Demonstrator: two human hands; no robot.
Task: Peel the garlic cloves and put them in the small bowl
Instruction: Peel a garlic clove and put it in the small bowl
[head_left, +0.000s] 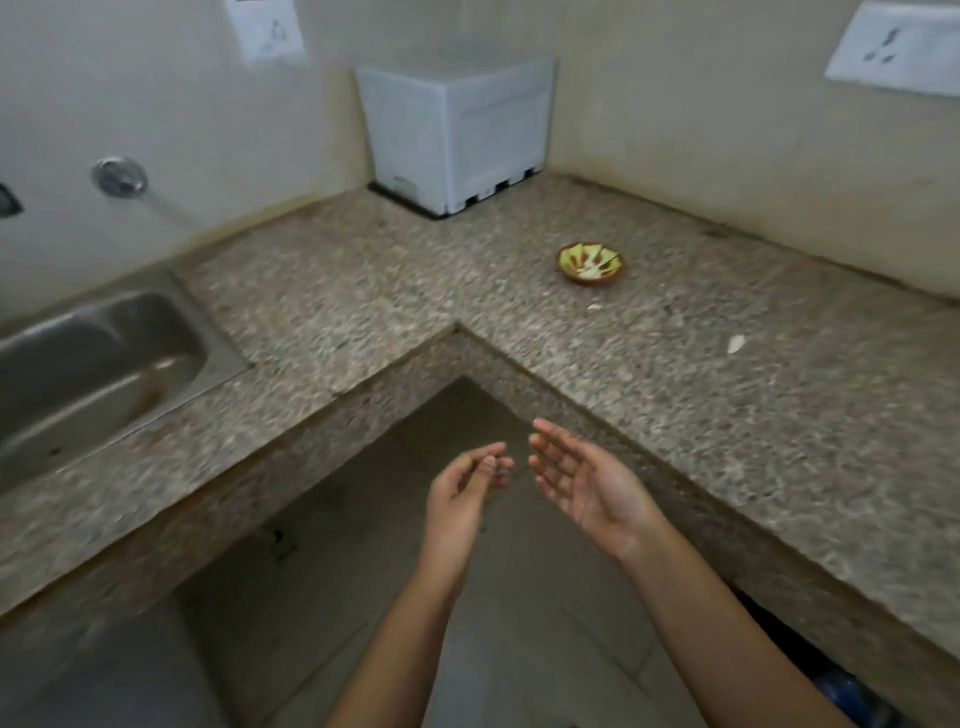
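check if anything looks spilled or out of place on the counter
A white scrap lies on the counter just in front of the small bowl, and a larger white piece lies further to its right. Both sit outside the bowl; garlic peel or clove, too small to tell.

Both forearms are reaching forward, hands near each other without touching. The right hand (587, 486) is facing palm-up, fingers (551, 458) straight; the left hand (464, 491) is holding its own loosely extended.
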